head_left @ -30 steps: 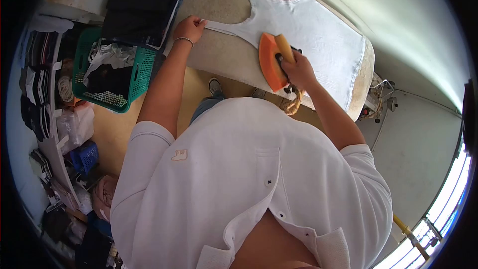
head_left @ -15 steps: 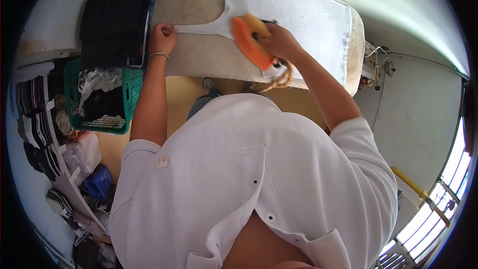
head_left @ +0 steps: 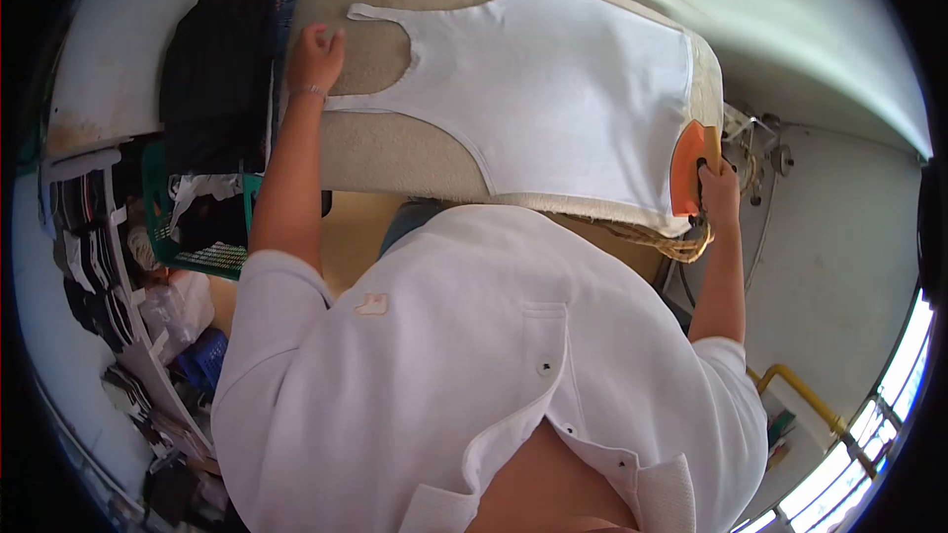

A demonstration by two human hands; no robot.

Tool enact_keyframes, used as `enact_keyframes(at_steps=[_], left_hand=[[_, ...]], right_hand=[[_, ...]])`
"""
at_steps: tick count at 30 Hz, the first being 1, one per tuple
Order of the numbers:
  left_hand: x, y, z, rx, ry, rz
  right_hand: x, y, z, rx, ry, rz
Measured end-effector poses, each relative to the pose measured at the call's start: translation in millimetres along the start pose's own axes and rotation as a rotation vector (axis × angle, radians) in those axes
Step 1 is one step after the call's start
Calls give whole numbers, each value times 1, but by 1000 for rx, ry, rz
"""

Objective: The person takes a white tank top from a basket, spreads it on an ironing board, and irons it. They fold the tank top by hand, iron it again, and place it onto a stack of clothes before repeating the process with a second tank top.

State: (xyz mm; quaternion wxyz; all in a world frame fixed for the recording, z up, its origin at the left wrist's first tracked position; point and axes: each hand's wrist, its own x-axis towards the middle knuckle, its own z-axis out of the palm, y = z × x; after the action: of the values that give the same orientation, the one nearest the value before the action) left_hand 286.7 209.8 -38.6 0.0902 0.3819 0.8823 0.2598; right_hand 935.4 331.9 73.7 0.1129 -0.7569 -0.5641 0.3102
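Observation:
A white tank top (head_left: 563, 89) lies spread flat on the padded ironing board (head_left: 395, 153), its straps pointing left and its hem at the right end. My right hand (head_left: 721, 192) is closed round the handle of an orange iron (head_left: 683, 176), which sits at the hem's near corner by the board's right edge. Above the board near the strap ends, my left hand (head_left: 316, 59) is raised with its fingers loosely apart and nothing in them. A twisted cord (head_left: 676, 245) hangs from the iron along the board's near edge.
Dark folded clothes (head_left: 217, 64) lie at the board's left end. Below them stands a green basket (head_left: 202, 257) with garments inside. Shelves of folded clothes (head_left: 89, 247) line the left wall. A yellow pipe (head_left: 810, 395) runs at the lower right.
My right hand has carried the iron from the tank top's near armhole area rightward to the hem. My left hand has let go of the strap and lifted slightly away.

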Motion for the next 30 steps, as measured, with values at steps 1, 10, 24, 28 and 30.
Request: enact_keyframes(at_steps=[1, 10, 24, 28, 30], left_hand=[[14, 11, -2, 67, -56, -18], [81, 14, 25, 207, -419, 32], [90, -31, 50, -11, -256, 71], [92, -30, 46, 52, -296, 74], [102, -55, 57, -23, -295, 104]], right_hand=[[-12, -21, 5, -21, -7, -95], [-50, -216, 151, -211, -665, -535], [55, -260, 177, -200, -286, -408], [162, -170, 101, 102, -116, -157], [203, -119, 60, 121, -18, -71]])
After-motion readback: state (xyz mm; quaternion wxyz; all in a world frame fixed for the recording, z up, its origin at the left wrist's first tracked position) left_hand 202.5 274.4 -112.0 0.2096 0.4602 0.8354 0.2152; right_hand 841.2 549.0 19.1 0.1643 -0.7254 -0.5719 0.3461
